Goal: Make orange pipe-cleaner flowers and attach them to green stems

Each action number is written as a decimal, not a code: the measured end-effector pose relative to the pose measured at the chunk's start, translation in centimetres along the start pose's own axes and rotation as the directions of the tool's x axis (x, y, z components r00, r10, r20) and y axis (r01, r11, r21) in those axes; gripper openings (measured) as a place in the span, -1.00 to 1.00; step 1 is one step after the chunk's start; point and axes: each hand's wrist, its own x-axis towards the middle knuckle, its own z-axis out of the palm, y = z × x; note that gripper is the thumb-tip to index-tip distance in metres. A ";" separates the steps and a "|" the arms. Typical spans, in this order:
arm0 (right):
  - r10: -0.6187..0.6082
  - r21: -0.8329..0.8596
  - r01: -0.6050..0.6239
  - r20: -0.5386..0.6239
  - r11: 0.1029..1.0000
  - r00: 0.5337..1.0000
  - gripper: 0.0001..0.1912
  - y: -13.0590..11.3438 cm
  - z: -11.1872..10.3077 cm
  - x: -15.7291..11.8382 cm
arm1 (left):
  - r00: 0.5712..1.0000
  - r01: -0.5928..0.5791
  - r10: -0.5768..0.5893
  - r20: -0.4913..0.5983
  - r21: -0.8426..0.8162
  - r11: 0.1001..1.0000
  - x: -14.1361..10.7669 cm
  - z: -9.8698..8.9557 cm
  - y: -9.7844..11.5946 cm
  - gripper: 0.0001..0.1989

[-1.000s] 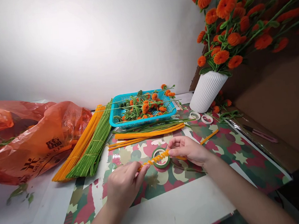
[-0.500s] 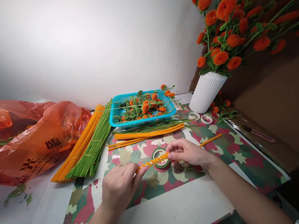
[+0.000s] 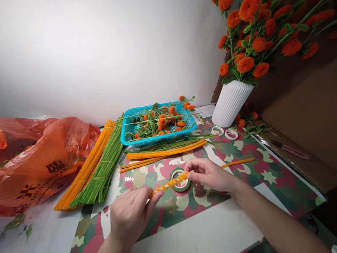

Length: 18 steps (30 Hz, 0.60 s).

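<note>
Stretched between my two hands is an orange pipe cleaner (image 3: 171,183), coiled in a spiral around a thin core that I cannot clearly make out. My left hand (image 3: 133,208) pinches the coil's left end between thumb and fingers. With closed fingertips, my right hand (image 3: 207,175) grips the coil's right end. A straight orange tail (image 3: 239,162) sticks out to the right beyond that hand. Just behind and below the coil lies a roll of green tape (image 3: 182,188) on the camouflage-patterned sheet (image 3: 172,209).
Loose orange pipe cleaners (image 3: 167,152) lie before a blue basket (image 3: 158,141) of small orange flowers. Orange bundles (image 3: 86,167) and green bundles (image 3: 102,179) lie left, beside a red plastic bag (image 3: 42,165). A white vase (image 3: 231,103), two white tape rolls (image 3: 231,134) and a pink-handled cutter (image 3: 295,152) are right.
My left hand has shifted slightly left and the coil looks a little more drawn out. The straight tail now lies flatter and points further right. The whole view has shifted a little.
</note>
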 end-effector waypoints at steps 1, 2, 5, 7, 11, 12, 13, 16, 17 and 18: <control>0.020 0.042 -0.021 0.012 0.999 1.000 -0.67 0.0 -0.1 0.1 | 1.000 -0.003 0.003 -0.003 -0.012 1.000 0.0 0.0 0.0 -0.64; 0.042 0.075 -0.043 0.021 0.996 0.999 -0.63 0.1 -0.1 0.1 | 1.000 -0.002 0.002 -0.005 -0.017 1.000 0.0 0.0 -0.1 -0.64; 0.089 0.095 -0.091 0.029 0.991 0.996 -0.55 0.0 -0.2 0.2 | 1.000 0.009 -0.009 -0.011 -0.005 1.000 0.1 0.0 0.0 -0.63; 0.062 0.032 -0.064 0.049 0.997 0.997 -0.55 -0.2 -0.1 0.1 | 1.000 0.015 -0.015 -0.012 -0.005 1.000 0.1 0.0 0.0 -0.63; -0.050 -0.153 0.063 0.086 0.986 0.995 -0.59 -0.7 -0.1 -0.1 | 0.999 0.055 -0.055 0.000 -0.044 0.998 -0.1 0.2 0.0 -0.64; -0.075 -0.186 0.090 0.084 0.978 0.994 -0.60 -0.8 -0.1 -0.2 | 0.997 0.074 -0.073 0.012 -0.061 0.995 -0.2 0.3 0.1 -0.64; -0.103 -0.214 0.119 0.082 0.970 0.991 -0.59 -0.9 -0.1 -0.2 | 0.995 0.099 -0.097 0.031 -0.082 0.992 -0.3 0.3 0.1 -0.64; -0.228 -0.301 0.242 0.083 0.922 0.970 -0.58 -0.9 -0.1 -0.2 | 0.979 0.192 -0.177 0.100 -0.164 0.968 -0.5 0.4 0.3 -0.62; -0.259 -0.323 0.270 0.076 0.907 0.963 -0.57 -0.8 -0.1 -0.2 | 0.973 0.218 -0.198 0.120 -0.190 0.957 -0.5 0.4 0.3 -0.62; -0.275 -0.329 0.281 0.067 0.901 0.959 -0.58 -0.6 0.0 -0.2 | 0.969 0.235 -0.211 0.129 -0.212 0.949 -0.5 0.4 0.4 -0.62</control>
